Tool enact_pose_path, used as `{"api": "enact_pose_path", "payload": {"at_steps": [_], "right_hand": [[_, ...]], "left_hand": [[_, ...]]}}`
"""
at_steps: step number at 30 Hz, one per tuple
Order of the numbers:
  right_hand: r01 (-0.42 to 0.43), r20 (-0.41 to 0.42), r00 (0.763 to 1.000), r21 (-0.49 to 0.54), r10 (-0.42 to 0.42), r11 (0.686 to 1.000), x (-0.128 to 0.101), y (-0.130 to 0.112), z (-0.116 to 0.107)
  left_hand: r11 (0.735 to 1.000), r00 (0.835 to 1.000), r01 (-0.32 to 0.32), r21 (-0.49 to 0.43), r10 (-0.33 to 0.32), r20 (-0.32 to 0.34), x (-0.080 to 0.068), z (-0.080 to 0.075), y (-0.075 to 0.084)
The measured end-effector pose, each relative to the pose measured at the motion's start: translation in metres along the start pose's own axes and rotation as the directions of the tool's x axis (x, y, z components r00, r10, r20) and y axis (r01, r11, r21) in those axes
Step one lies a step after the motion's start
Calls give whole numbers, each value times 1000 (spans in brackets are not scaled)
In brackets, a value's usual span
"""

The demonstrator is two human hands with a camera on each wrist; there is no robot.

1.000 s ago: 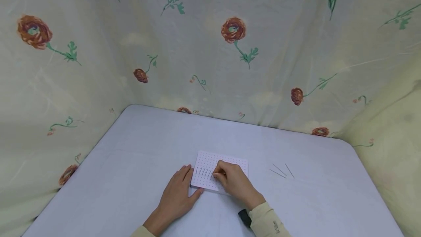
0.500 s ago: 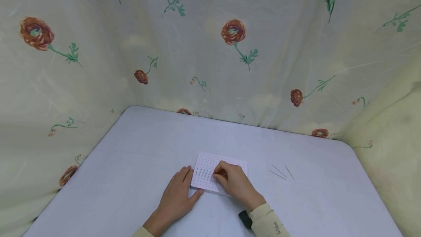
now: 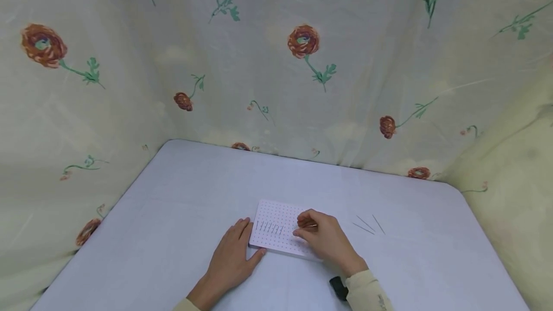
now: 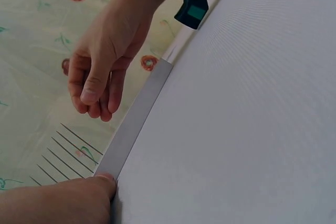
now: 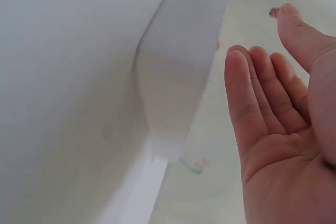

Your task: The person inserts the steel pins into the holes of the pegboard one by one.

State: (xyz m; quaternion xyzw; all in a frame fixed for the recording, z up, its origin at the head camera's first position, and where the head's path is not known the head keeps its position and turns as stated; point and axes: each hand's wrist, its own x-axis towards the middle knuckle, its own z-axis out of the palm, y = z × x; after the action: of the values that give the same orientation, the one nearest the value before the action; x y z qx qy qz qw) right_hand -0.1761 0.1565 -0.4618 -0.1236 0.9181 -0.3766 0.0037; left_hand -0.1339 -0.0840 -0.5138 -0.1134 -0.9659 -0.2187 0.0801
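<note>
While the left hand (image 3: 231, 258) lies flat on the desk (image 3: 173, 215), thumb against the near-left edge of the white pegboard (image 3: 281, 215), the right hand (image 3: 326, 239) hovers over the board's right part, fingers loosely curled, holding nothing. Seven thin pins (image 3: 270, 227) stand in one row on the board's left half; most holes are unfilled. Three loose pins (image 3: 367, 224) lie on the desk further right, untouched
</note>
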Motion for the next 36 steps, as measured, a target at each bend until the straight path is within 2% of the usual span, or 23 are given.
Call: {"api": "enact_pose_path", "payload": {"at_steps": [6, 15, 19, 23, 29, 36], "right_hand": [[-61, -80, 995, 33, 63, 998, -6, 16, -20], [-43, -176, 984, -25, 38, 999, -19, 47, -51], [-73, -215, 975, -47, 61, 996, -27, 62, -62], [-114, -266, 960, -93, 86, 989, -35, 78, -74], [-140, -360, 928, -95, 97, 986, -44, 99, -94], [-228, -394, 901, -67, 184, 971, -52, 117, -106]], "left_hand": [[1000, 1000, 3, 1, -3, -5, 0, -1, 1], [1000, 1000, 13, -3, -13, 6, 1, -3, 2], [1000, 1000, 16, 2, -16, 6, 1, -2, 1], [1000, 1000, 16, 3, -16, 6, 1, -2, 1], [1000, 1000, 15, -9, -15, -1, 2, 0, 0], [1000, 1000, 19, -10, -19, 17, 1, 2, 0]]}}
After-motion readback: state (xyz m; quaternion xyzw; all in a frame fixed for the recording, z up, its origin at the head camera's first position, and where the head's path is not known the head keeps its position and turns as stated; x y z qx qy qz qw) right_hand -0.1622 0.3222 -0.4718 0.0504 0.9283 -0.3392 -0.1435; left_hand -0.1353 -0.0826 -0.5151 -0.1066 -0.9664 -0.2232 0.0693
